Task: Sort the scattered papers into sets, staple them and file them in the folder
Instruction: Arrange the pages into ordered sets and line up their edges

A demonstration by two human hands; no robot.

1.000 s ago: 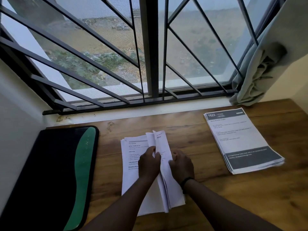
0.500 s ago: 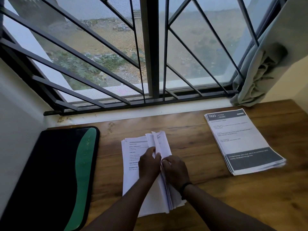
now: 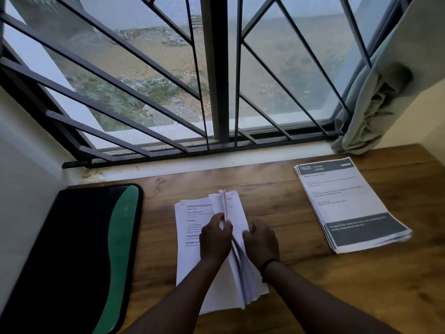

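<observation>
Sorting underway: one sorted stack point(image 3: 351, 206) lies at the desk's point(image 3: 337, 285) right edge. Left hand point(image 3: 214, 239) & right hand point(image 3: 261, 239) pinch mid-desk papers point(image 3: 192, 261), prob. leafing sheets. Folder point(image 3: 72, 256) at left edge looks closed; no stapling or filing done yet.

two paper stacks point(image 3: 192, 239) point(image 3: 349, 203), one folder point(image 3: 79, 249), two hands point(image 3: 215, 238) point(image 3: 261, 242)
</observation>
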